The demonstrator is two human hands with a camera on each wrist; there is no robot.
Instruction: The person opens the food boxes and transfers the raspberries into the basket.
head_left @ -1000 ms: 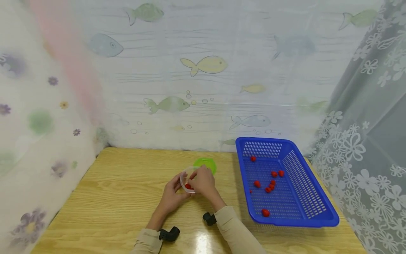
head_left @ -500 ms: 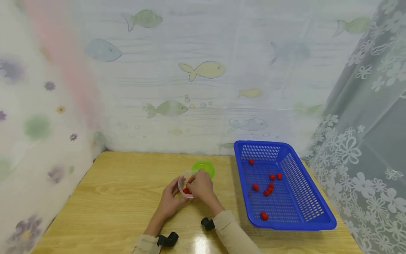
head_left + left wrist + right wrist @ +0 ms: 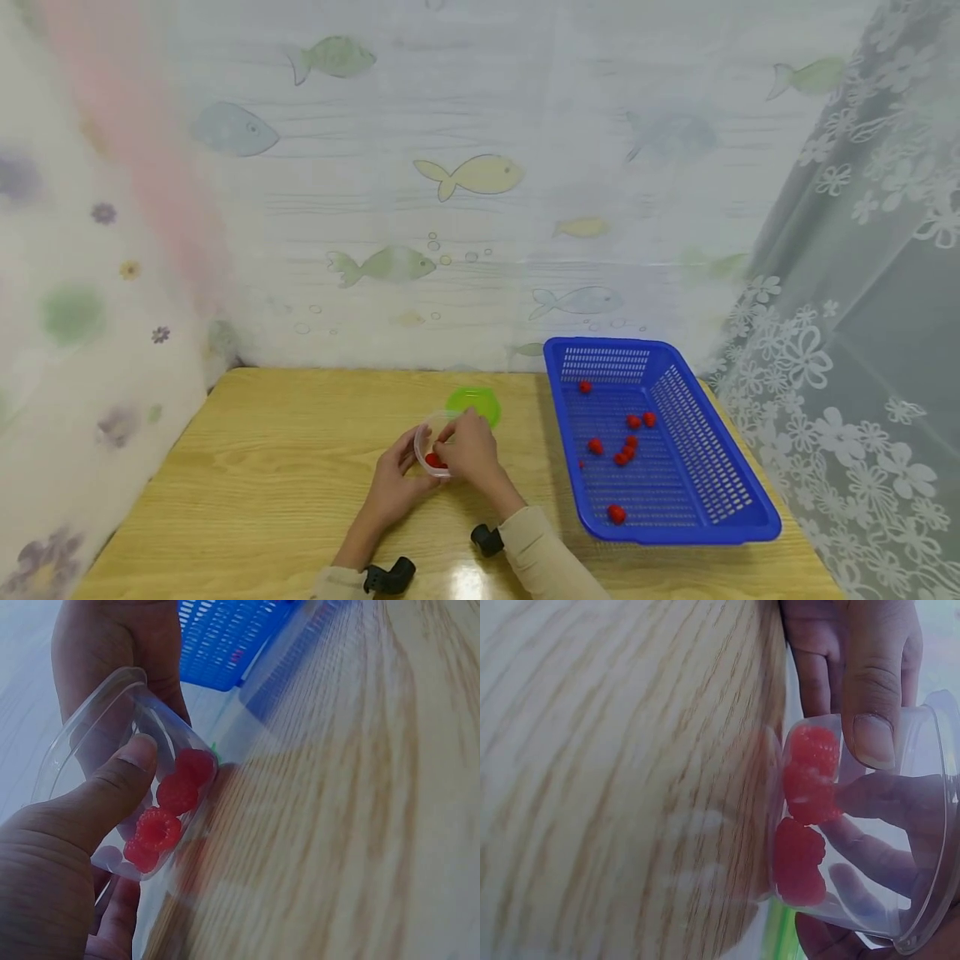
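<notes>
My left hand (image 3: 392, 487) grips a clear plastic tub (image 3: 889, 919) from its side, thumb against the wall. Several raspberries (image 3: 158, 829) lie on the tub's bottom. My right hand (image 3: 474, 450) reaches in through the mouth of the tub. In the right wrist view its fingers (image 3: 870, 799) come together on one raspberry (image 3: 810, 795) inside. The tub is tilted in both wrist views, close above the wooden table (image 3: 285, 483). From the head, the right hand hides part of the tub and its contents.
Just behind the tub lies a round green lid (image 3: 486, 407). On the right stands a blue perforated basket (image 3: 682, 533), with several loose raspberries (image 3: 617, 514) on its floor. A fish-patterned curtain (image 3: 450, 325) hangs along the table's back edge.
The head view has shifted, so the scene sits slightly lower and further left. Both hands stay at the tub, the right fingers still inside it.
</notes>
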